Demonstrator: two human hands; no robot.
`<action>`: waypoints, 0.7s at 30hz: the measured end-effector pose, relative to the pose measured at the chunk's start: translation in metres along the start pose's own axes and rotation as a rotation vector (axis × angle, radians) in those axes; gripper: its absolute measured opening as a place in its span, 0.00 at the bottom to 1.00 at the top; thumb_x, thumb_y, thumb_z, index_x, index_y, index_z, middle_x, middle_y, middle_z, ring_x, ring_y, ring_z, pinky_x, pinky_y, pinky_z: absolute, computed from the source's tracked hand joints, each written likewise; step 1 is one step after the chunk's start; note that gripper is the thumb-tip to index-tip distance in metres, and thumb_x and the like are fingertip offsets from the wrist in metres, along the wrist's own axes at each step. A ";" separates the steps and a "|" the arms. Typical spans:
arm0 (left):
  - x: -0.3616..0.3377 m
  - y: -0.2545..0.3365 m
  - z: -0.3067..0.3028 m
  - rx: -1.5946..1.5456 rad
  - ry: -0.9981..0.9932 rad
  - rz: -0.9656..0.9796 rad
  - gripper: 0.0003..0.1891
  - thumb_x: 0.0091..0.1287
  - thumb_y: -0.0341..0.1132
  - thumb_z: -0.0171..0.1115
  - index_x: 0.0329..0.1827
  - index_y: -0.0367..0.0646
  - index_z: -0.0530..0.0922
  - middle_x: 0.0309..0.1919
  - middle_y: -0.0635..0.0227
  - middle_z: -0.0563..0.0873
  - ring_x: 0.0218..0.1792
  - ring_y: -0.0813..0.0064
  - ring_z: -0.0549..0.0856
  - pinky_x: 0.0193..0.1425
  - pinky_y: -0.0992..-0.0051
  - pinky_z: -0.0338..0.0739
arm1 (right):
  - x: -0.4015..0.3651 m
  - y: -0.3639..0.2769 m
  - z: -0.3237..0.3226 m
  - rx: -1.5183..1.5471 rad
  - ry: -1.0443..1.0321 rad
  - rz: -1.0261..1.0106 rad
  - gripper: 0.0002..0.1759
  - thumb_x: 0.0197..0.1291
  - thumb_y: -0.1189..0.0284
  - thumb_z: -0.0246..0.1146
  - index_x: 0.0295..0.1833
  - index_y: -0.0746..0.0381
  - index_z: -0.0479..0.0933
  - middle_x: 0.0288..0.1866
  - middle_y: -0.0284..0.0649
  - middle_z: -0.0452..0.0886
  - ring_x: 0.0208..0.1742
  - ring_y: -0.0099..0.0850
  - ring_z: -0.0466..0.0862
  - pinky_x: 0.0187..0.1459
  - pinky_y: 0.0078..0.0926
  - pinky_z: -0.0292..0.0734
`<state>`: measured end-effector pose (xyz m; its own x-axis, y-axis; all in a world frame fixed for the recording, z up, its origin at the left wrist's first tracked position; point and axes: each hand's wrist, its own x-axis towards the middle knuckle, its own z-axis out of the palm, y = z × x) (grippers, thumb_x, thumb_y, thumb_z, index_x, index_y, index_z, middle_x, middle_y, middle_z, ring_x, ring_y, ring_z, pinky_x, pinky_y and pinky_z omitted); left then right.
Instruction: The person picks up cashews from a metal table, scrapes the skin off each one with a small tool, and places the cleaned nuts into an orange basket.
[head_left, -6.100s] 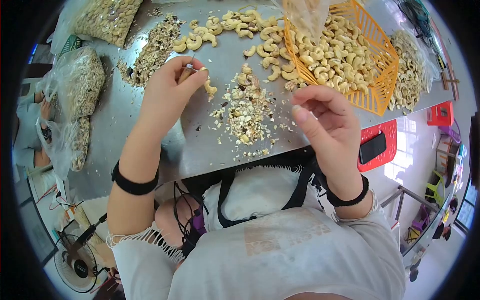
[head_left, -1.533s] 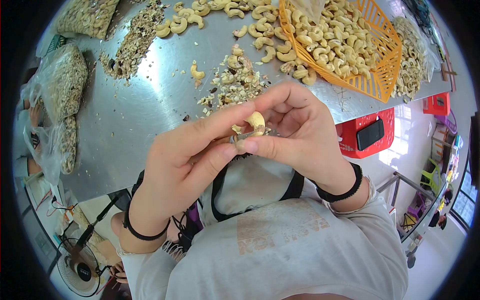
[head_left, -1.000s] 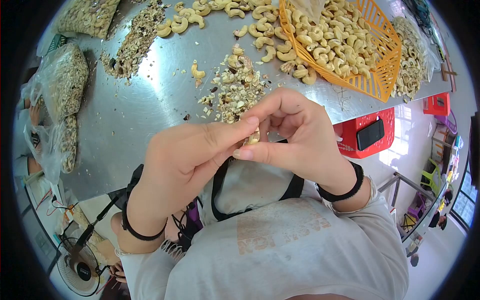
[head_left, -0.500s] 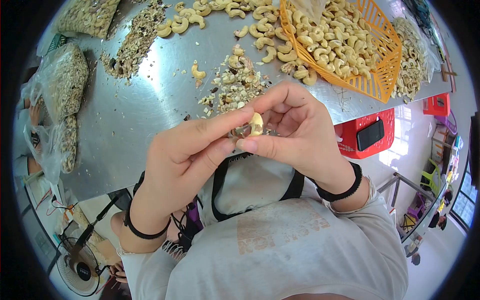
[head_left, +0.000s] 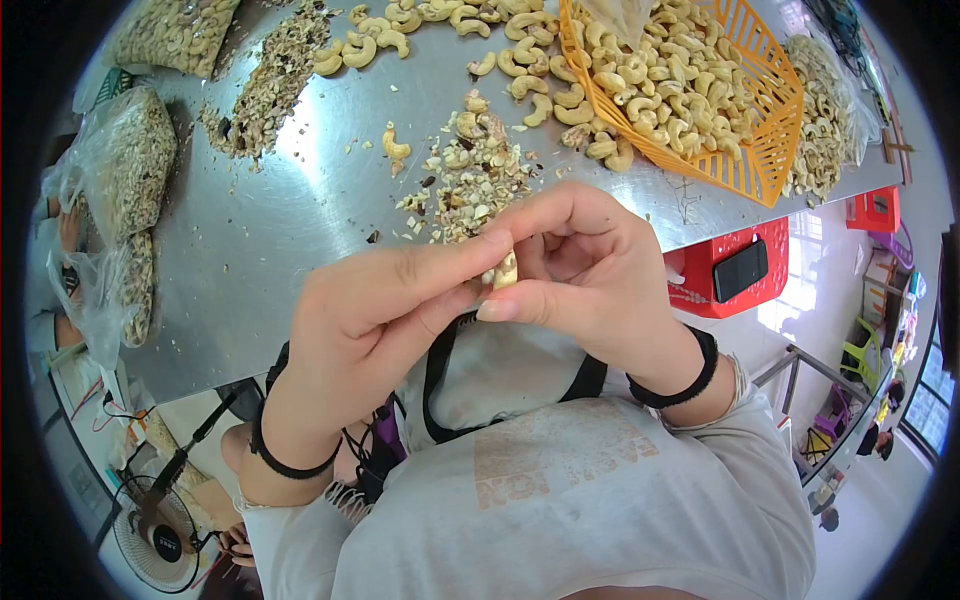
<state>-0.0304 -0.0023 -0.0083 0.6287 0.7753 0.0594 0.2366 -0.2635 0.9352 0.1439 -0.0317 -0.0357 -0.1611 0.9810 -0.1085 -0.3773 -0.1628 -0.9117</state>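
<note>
A pale cashew nut (head_left: pixel 506 271) is between the fingertips of both hands, above the table's near edge. My right hand (head_left: pixel 590 270) pinches it between thumb and index finger. My left hand (head_left: pixel 390 310) is closed at the nut's left side; a small shiny thing in its fingertips is mostly hidden. Just beyond the hands lies a heap of broken nut bits and skins (head_left: pixel 470 180). A single cashew (head_left: pixel 396 147) rests left of that heap.
An orange basket (head_left: pixel 690 165) full of cashews stands at the back right of the metal table (head_left: pixel 230 320). Bags of nuts (head_left: pixel 140 160) lie at left. A phone (head_left: pixel 740 271) sits on a red stool (head_left: pixel 715 300). A fan (head_left: pixel 155 535) is lower left.
The nut has turned between my fingers, and the shiny thing at its left is now more covered. My right hand has shifted slightly down, and both hands are closer together.
</note>
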 end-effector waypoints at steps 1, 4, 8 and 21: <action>0.000 0.001 0.000 0.001 0.000 -0.001 0.17 0.55 0.23 0.55 0.49 0.41 0.74 0.35 0.62 0.81 0.33 0.75 0.80 0.36 0.82 0.72 | 0.000 0.000 0.000 -0.035 -0.008 -0.002 0.16 0.41 0.76 0.69 0.36 0.65 0.72 0.29 0.29 0.73 0.24 0.13 0.67 0.25 0.09 0.62; 0.000 0.004 -0.001 -0.015 0.013 -0.078 0.17 0.55 0.23 0.55 0.49 0.42 0.75 0.34 0.62 0.81 0.33 0.75 0.80 0.35 0.81 0.72 | 0.000 -0.004 0.001 -0.049 -0.002 0.020 0.16 0.41 0.76 0.69 0.36 0.65 0.72 0.29 0.29 0.73 0.24 0.12 0.66 0.25 0.09 0.62; 0.001 0.007 -0.002 -0.113 0.005 -0.123 0.17 0.55 0.22 0.55 0.49 0.41 0.74 0.34 0.62 0.81 0.33 0.75 0.80 0.35 0.82 0.71 | 0.001 -0.006 0.001 -0.013 0.009 0.028 0.16 0.40 0.76 0.69 0.37 0.65 0.72 0.28 0.28 0.72 0.24 0.12 0.66 0.25 0.09 0.61; 0.001 0.002 -0.003 -0.102 -0.012 -0.051 0.16 0.55 0.22 0.54 0.49 0.39 0.74 0.35 0.61 0.82 0.33 0.75 0.81 0.37 0.82 0.72 | 0.000 -0.002 0.000 -0.069 0.009 0.002 0.16 0.40 0.75 0.69 0.37 0.65 0.74 0.26 0.27 0.71 0.24 0.12 0.66 0.26 0.09 0.62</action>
<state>-0.0311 0.0000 -0.0054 0.6267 0.7792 0.0076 0.1922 -0.1640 0.9676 0.1446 -0.0314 -0.0339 -0.1533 0.9817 -0.1133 -0.3129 -0.1569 -0.9367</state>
